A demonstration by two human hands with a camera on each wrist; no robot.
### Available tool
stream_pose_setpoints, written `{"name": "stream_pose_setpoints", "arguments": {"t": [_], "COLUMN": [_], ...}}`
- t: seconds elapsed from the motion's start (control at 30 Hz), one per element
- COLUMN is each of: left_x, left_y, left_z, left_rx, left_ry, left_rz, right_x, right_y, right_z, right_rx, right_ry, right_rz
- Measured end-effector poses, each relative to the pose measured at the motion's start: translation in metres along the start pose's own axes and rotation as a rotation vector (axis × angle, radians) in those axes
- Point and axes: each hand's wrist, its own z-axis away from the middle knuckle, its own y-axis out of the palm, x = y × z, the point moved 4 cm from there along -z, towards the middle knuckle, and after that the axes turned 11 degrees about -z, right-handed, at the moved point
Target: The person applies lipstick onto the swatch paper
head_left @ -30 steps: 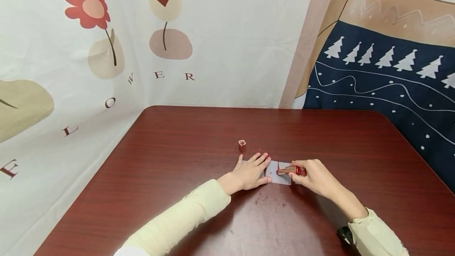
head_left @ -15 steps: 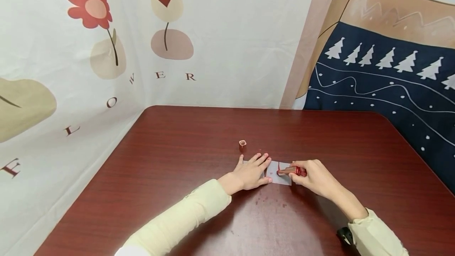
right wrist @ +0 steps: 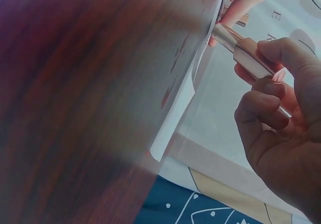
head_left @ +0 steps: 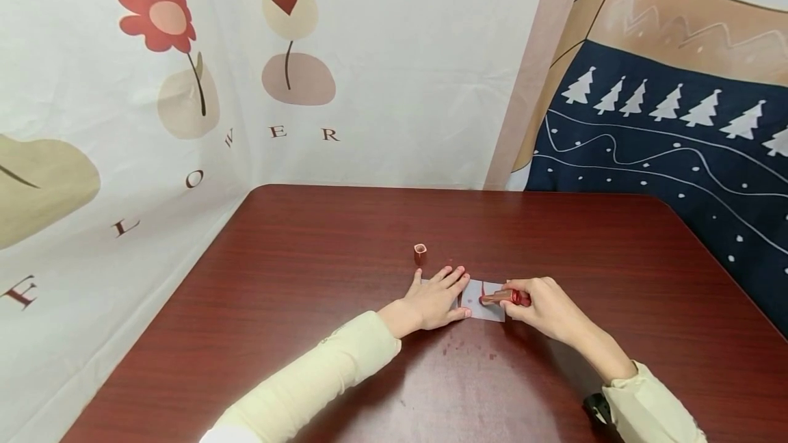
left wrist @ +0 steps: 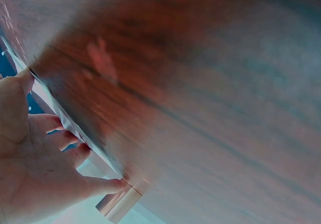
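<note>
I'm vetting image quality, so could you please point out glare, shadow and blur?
Head view: pale glare on the near tabletop, a shadow below the right hand; left wrist: tabletop smeared; right wrist: tabletop soft at left, lipstick crisper.

The left arm [head_left: 286, 392] and right arm [head_left: 606, 354] are slanting in from the near side of the bench [head_left: 338, 224], wearing pale sleeves [head_left: 655, 405]. The left hand [head_left: 431, 303] is spreading its fingers around mid-bench, palm facing down and arching clear, little finger [head_left: 417, 276] pointing to the far edge, thumb [head_left: 460, 313] to the right edge. Opposite, the right hand [head_left: 544, 304] is hovering, fingers curling and pinching against the thumb, tips facing the left edge.
</note>
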Motion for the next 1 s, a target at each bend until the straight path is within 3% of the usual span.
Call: {"name": "stream_pose_setpoints", "arguments": {"t": [1.0], "left_x": [0.0016], "left_y": [-0.0003], "left_z": [0.0007], "left_rx": [0.003], "left_ry": [-0.002], "left_rz": [0.018], "right_x": [-0.0002], "right_y": [0.0010], "right_z": [0.0011], "right_rx": [0.011], "right_ry": [0.018], "right_rz": [-0.005]}}
